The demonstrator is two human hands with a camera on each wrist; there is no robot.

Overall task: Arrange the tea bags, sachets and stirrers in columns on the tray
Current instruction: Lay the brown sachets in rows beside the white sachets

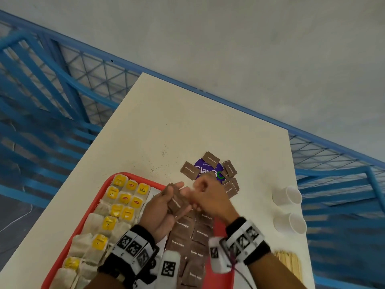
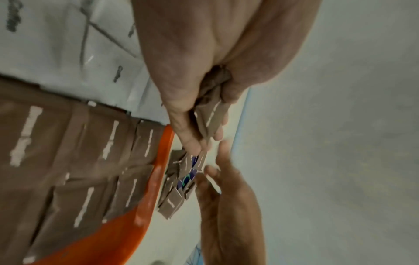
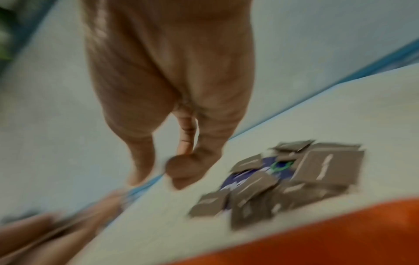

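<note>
Holding a small stack of brown sugar sachets [image 1: 176, 202] above the red tray [image 1: 94, 207], the left hand [image 1: 161, 213] clamps them; the right hand [image 1: 210, 197] beside it has loosely curled, empty fingers. More sachets [image 1: 229, 185] lie on the desk [image 1: 166, 122] beyond.

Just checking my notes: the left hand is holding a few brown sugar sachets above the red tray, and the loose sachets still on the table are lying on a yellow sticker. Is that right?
Not quite: the sticker is purple, not yellow, as the head view shows. The rest holds: the left hand holds brown sugar sachets above the red tray, and loose sachets lie on the sticker on the table.
</note>
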